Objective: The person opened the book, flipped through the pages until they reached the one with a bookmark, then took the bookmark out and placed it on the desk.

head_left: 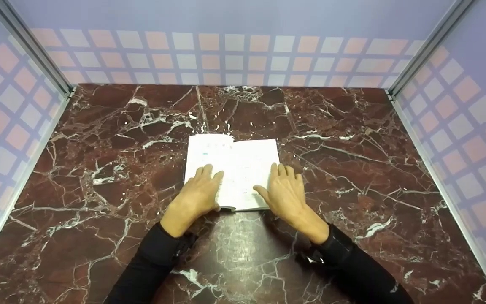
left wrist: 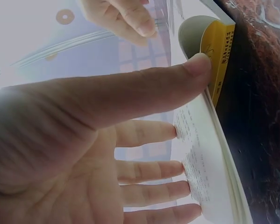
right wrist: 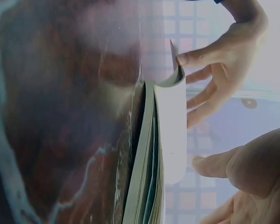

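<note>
An open book lies on the marble-patterned table, its pages bright white in the head view. My left hand rests on the left page with fingers spread; in the left wrist view its fingertips touch the printed page and the thumb lies at the book's lower edge, by the yellow spine. My right hand lies at the right page's outer edge, fingers extended and thumb over the page. In the right wrist view the page block shows from its edge, with the right thumb raised off the paper.
Dark red marble-patterned table surface surrounds the book. Behind it stands a back wall with pink and white squares, and similar panels rise at both sides, joined by metal corner posts.
</note>
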A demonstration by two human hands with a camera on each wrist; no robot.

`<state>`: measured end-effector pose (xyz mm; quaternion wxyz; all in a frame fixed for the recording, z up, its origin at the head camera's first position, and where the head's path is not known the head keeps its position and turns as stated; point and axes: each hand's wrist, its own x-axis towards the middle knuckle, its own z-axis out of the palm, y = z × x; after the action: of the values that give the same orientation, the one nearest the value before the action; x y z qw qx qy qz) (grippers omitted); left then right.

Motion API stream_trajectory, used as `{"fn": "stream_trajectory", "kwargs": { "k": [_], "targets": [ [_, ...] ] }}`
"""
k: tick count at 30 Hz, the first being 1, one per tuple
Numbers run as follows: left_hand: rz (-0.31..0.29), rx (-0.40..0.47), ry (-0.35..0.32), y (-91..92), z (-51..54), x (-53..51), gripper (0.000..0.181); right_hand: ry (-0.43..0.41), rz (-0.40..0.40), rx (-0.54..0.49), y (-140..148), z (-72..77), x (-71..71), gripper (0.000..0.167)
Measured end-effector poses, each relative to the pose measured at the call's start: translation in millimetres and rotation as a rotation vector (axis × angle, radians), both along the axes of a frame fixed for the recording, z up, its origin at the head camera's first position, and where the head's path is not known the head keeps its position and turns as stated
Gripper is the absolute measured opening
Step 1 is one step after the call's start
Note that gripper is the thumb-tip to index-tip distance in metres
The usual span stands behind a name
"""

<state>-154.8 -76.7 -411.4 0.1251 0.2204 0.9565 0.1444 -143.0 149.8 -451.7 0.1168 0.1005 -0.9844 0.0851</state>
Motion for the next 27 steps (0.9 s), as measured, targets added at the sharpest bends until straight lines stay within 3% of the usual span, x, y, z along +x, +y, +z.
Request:
{"fn": "stream_trajectory", "kwargs": {
  "k": [10,17,22,27],
  "targets": [
    [-0.007,0.010,0.004,-1.6,-1.1,1.8,0.074,-0.114,-0.032,0.122,-9.6,-11.6,7.6,0.077],
    [-0.003,-0.010,-0.016,0.3,0.9,1.2,0.073,-0.090,0.000,0.145,-11.0,-16.6,8.6,0.083],
    [0.008,-0.010,-0.022,0.1,-0.1,0.8,0.076,-0.171,0.044,0.067,-11.9,-11.7,8.8,0.082],
    [0.015,-0.001,-0.017,-0.5,-1.6,0.6,0.077,-0.185,0.116,-0.122,-9.8,-5.0,8.5,0.079]
  ]
}}
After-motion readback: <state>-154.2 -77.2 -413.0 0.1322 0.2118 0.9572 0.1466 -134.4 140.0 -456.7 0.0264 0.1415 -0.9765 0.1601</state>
